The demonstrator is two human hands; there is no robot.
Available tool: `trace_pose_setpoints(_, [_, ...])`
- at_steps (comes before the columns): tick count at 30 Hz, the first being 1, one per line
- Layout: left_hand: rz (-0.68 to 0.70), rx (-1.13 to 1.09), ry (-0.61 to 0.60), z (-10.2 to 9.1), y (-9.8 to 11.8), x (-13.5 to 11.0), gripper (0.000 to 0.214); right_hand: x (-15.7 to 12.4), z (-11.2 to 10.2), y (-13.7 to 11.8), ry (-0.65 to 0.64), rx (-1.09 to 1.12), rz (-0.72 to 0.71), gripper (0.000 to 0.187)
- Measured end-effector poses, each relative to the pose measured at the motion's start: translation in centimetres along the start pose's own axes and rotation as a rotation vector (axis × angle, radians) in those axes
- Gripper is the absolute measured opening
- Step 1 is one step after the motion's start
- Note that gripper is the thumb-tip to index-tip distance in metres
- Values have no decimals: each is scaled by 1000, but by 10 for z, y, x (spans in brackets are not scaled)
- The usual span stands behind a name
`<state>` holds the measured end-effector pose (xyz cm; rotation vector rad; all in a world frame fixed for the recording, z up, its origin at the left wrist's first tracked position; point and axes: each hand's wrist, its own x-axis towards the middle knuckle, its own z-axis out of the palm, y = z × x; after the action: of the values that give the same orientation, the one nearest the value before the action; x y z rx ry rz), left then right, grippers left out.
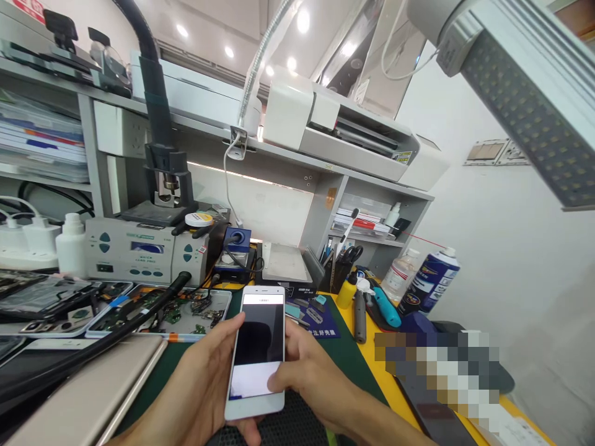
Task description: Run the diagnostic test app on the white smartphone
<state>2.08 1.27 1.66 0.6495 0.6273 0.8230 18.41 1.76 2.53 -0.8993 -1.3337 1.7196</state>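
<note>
A white smartphone [257,353] is held upright, tilted back, above the green mat [351,359]. Its screen is lit, dark across the middle with a pale band below and a dark blue patch at the lower left corner. My left hand [204,371] wraps the phone's left edge, thumb along the side and a fingertip showing beneath it. On the other side, my right hand [307,365] grips the right edge with its fingers behind. The right thumb lies on the lower right of the screen. Most fingers behind the phone are hidden.
Trays of circuit parts [171,310] and a gold device [102,390] lie at left, crossed by a black hose [139,322]. Behind stands a grey rework station [144,248]. Spray can [430,282] and bottle [402,272] stand at right. A lamp [525,93] hangs overhead.
</note>
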Motion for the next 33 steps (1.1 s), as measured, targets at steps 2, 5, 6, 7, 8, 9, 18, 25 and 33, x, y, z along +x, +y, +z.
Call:
trace_pose_setpoints(2, [2, 6, 1, 0, 0, 0, 76, 0, 0, 0, -5, -2, -9, 67])
trace_pose_setpoints(5, [7, 16, 0, -2, -2, 0, 75, 0, 1, 0, 3, -10, -25, 67])
trace_pose_setpoints(6, [8, 15, -2, -3, -3, 0, 74, 0, 1, 0, 4, -11, -27, 66])
trace_pose_setpoints(7, [10, 14, -5, -4, -4, 0, 74, 0, 1, 0, 1, -10, -28, 67])
trace_pose_setpoints(8, [11, 13, -8, -5, -5, 1, 74, 0, 1, 0, -2, -7, -31, 67])
trace_pose_setpoints(9, [14, 13, -10, -5, -5, 1, 75, 0, 1, 0, -4, -4, -34, 68])
trace_pose_setpoints(18, [19, 34, -1, 0, -1, 0, 72, 3, -3, 5, 21, 75, -7, 67])
trace_pose_setpoints(25, [18, 39, -7, 0, 0, 0, 69, 3, -4, 9, 33, 72, 1, 63])
trace_pose_setpoints(33, [18, 13, -8, -4, -3, 3, 62, 3, -4, 7, 47, 74, 10, 61])
